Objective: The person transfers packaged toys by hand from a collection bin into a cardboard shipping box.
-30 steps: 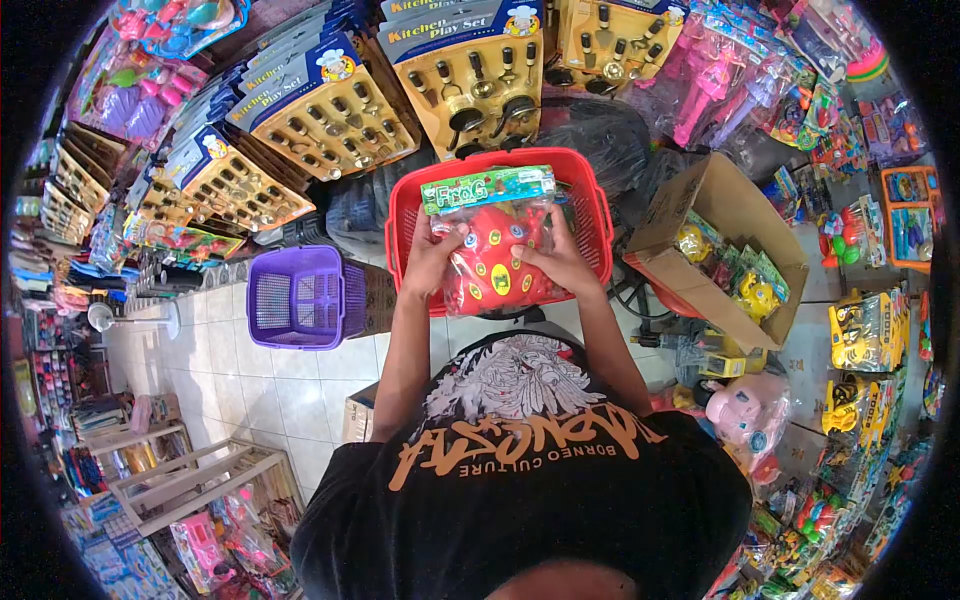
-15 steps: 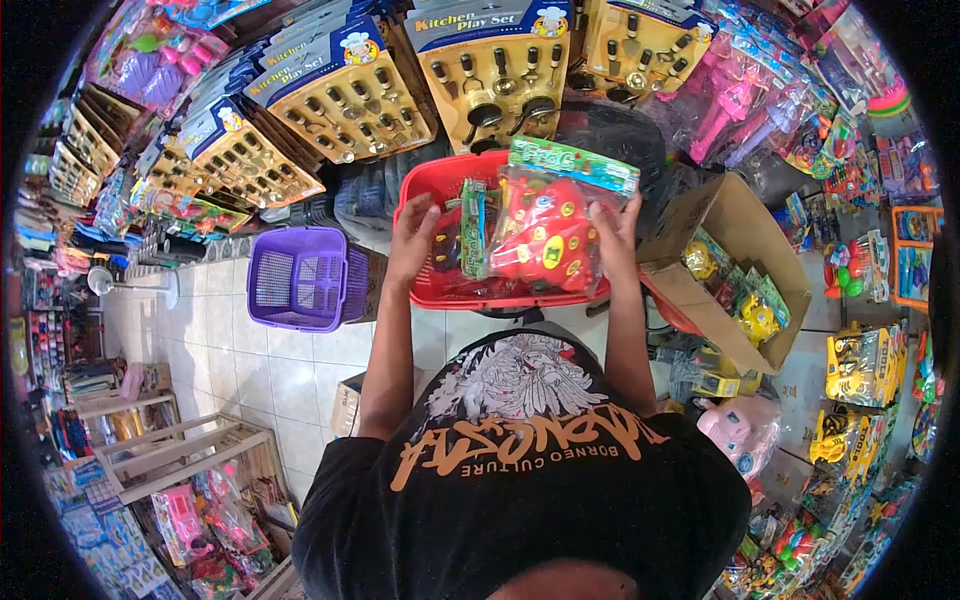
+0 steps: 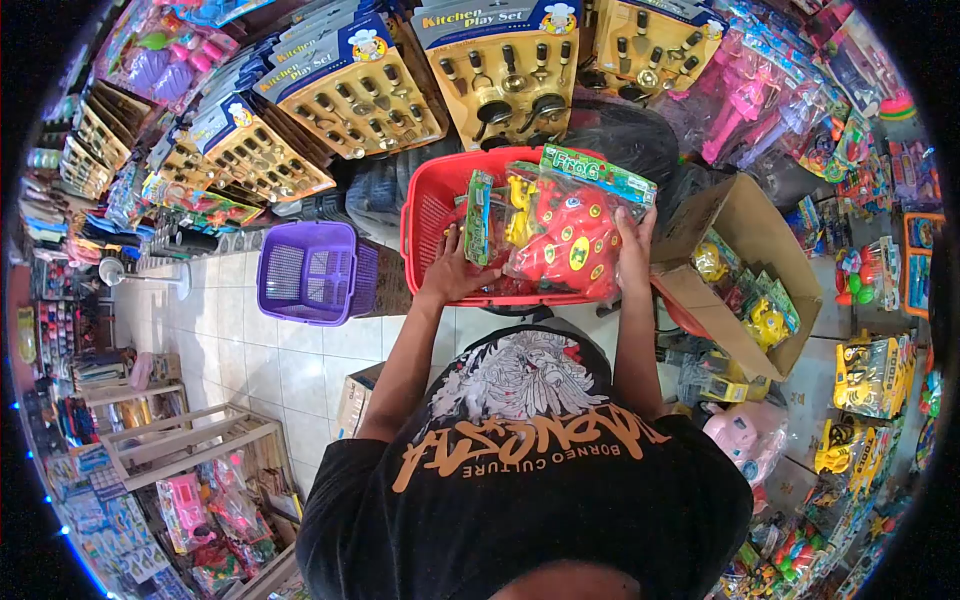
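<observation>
A red plastic basket point(image 3: 428, 205) stands in front of me among the shop's shelves. My right hand point(image 3: 634, 255) grips a bagged red frog toy point(image 3: 570, 235) with a green "Frog" header card, held tilted over the basket's right side. My left hand point(image 3: 455, 270) reaches into the basket and holds a second bagged toy point(image 3: 490, 215), red and yellow with a green card, lifted partly out of it. The two packages touch each other.
A purple basket point(image 3: 312, 272) sits on the tiled floor to the left. An open cardboard box point(image 3: 745, 215) with yellow bagged toys stands at the right. Kitchen Play Set cards point(image 3: 495, 65) lean behind the red basket. Toy shelves surround me; a wooden rack point(image 3: 180, 440) is lower left.
I moved the red frog toy from both hands to my right hand alone, off to the right. My left hand went into the basket and took hold of a second package.
</observation>
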Demonstrator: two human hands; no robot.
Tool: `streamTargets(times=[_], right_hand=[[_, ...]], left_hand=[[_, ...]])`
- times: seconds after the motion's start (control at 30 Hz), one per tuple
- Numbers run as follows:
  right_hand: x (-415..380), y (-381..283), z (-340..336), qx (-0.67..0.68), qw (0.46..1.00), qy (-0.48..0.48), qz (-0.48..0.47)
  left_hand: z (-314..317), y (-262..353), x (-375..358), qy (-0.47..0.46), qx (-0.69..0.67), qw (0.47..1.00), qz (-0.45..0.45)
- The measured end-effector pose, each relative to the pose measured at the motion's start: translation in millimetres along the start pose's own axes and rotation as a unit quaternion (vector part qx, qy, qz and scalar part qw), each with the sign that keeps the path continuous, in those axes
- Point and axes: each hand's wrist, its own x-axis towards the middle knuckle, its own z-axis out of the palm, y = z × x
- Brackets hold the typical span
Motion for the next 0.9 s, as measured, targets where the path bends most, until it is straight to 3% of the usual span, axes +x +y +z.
streamTargets(times=[0.03, 0.1, 0.23, 0.3, 0.33, 0.37, 0.43, 0.5, 0.57, 0.6, 0.63, 0.7, 0.77, 0.87, 0.9], right_hand=[[-2.0, -1.0, 1.1, -0.006, 1.000, 0.015, 0.010], [-3.4, 0.3, -0.9, -0.010, 0.999, 0.033, 0.018], [-7.3, 6.0, -6.2, 0.020, 0.999, 0.027, 0.035], [-15.4, -0.8, -6.1, 0.020, 0.998, 0.030, 0.043], [-18.6, -6.1, -2.4, 0.033, 0.998, 0.028, 0.052], [-21.0, -8.9, 0.4, 0.047, 0.997, 0.026, 0.060], [-23.8, -5.2, 0.8, 0.045, 0.997, 0.019, 0.057], [-29.4, 0.1, -1.0, 0.041, 0.998, 0.013, 0.056], [-34.5, 6.4, -3.0, 0.024, 0.996, 0.004, 0.086], [-38.0, 14.4, -5.0, 0.021, 0.996, -0.001, 0.087], [-41.1, 24.3, -6.6, 0.062, 0.993, -0.004, 0.103], [-50.8, 18.2, 4.5, 0.099, 0.988, -0.010, 0.118], [-61.5, 11.4, 18.7, 0.002, 0.997, -0.027, 0.079], [-69.5, 9.5, 26.2, 0.039, 0.993, -0.074, 0.077], [-73.8, 5.3, 31.3, 0.059, 0.989, -0.089, 0.105]], left_hand=[[3.0, 1.8, -1.3, -0.001, 0.002, 1.000, 0.002], [-20.8, 28.0, -7.8, 0.115, -0.083, 0.989, -0.039], [-45.9, 24.1, -9.1, 0.143, -0.147, 0.978, -0.026], [-71.3, 29.3, -16.3, 0.119, -0.157, 0.973, -0.118], [-68.0, 20.2, -15.5, 0.217, -0.136, 0.965, -0.054], [-72.9, 20.1, -17.6, 0.218, -0.138, 0.965, -0.055], [-85.1, 19.3, -22.3, 0.278, -0.333, 0.898, -0.071], [-103.9, 32.0, -29.5, 0.342, -0.407, 0.846, -0.022], [-106.1, 18.3, -36.5, 0.351, -0.443, 0.824, -0.035], [-106.5, 17.0, -44.4, 0.324, -0.525, 0.781, -0.098], [-106.4, 17.8, -49.0, 0.330, -0.526, 0.777, -0.099], [-110.4, 28.4, -56.2, 0.390, -0.569, 0.716, -0.105], [-100.8, 24.8, -62.2, 0.393, -0.602, 0.693, -0.052], [-78.7, 23.2, -70.6, 0.379, -0.720, 0.574, -0.092], [-76.5, 25.4, -75.3, 0.380, -0.722, 0.571, -0.091]])
